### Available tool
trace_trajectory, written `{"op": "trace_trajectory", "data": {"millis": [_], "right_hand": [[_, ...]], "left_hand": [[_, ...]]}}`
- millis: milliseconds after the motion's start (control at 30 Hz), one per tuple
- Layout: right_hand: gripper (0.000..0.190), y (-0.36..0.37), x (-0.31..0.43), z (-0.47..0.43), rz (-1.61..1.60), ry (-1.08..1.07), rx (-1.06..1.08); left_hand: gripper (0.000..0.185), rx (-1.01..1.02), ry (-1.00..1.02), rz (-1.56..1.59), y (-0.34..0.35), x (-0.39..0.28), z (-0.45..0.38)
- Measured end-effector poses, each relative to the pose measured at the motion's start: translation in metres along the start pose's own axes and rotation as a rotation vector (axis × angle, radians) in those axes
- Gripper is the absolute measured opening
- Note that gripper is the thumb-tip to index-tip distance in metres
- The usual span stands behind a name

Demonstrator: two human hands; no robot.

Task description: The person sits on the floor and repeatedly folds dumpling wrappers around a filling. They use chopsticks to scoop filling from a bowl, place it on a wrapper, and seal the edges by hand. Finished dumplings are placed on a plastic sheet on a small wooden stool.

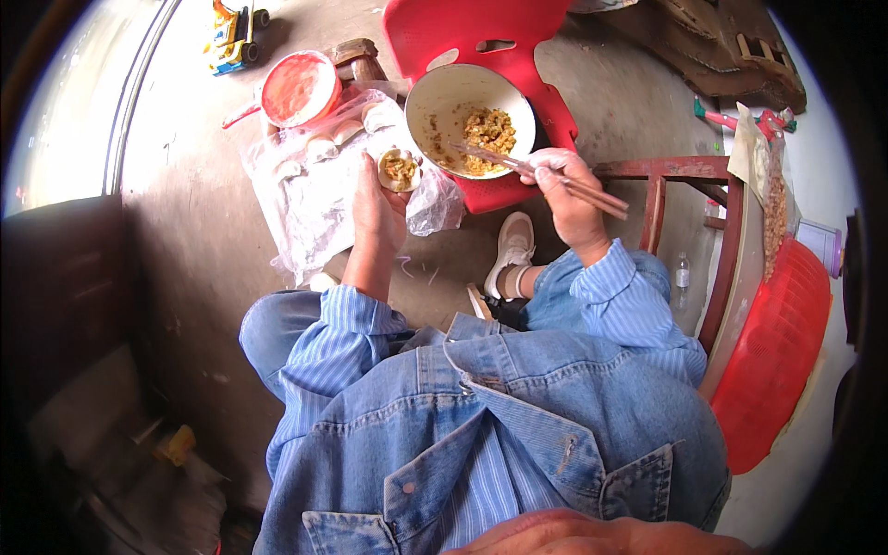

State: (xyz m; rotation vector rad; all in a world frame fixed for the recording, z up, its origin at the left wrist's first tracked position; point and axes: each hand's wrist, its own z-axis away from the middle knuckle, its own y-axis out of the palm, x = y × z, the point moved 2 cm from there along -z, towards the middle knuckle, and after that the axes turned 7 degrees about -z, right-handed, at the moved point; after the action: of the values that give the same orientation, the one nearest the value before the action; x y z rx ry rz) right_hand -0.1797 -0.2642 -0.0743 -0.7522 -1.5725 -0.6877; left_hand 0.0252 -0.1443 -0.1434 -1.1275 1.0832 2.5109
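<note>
My left hand [380, 208] holds a small round dough wrapper [399, 171] with a mound of yellow-brown filling in its middle. A pair of chopsticks [555, 182] is gripped in my right hand [567, 201], their tips reaching into a white bowl [433, 104]. Chopped filling [494, 135] lies along the bowl's near right side. That bowl rests on the seat of a red plastic chair [479, 28]. Left of it, several folded dough pieces [321, 148] sit on a clear plastic sheet [305, 201] dusted white.
A red-rimmed strainer or pan [300, 89] with a handle stands behind the sheet. Near it is a wooden stool [357, 59]. A toy truck [232, 41] is on the floor. To my right are a wooden frame [655, 201], a red plastic basket [777, 361] and a bottle [682, 274].
</note>
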Motion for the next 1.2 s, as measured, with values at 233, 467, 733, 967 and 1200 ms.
{"op": "trace_trajectory", "data": {"millis": [233, 467, 733, 967, 1200], "right_hand": [[0.009, 0.016, -0.007, 0.007, 0.371, -0.217, 0.092], [0.01, 0.032, -0.007, 0.006, 0.354, -0.273, 0.082], [0.013, 0.05, -0.004, 0.022, 0.452, -0.279, 0.093], [0.021, 0.06, -0.002, 0.03, 0.542, -0.456, 0.208], [0.025, 0.071, 0.008, 0.039, 0.62, -0.564, 0.381]], "left_hand": [[0.041, -0.066, -0.038, 0.002, -0.001, 0.02, -0.007], [0.035, -0.075, -0.04, -0.031, 0.001, 0.022, -0.01], [0.035, -0.094, -0.082, -0.044, 0.01, 0.027, -0.011], [0.035, -0.085, -0.089, -0.037, 0.013, 0.023, -0.009], [0.034, -0.087, -0.047, 0.075, 0.005, 0.014, -0.006]]}}
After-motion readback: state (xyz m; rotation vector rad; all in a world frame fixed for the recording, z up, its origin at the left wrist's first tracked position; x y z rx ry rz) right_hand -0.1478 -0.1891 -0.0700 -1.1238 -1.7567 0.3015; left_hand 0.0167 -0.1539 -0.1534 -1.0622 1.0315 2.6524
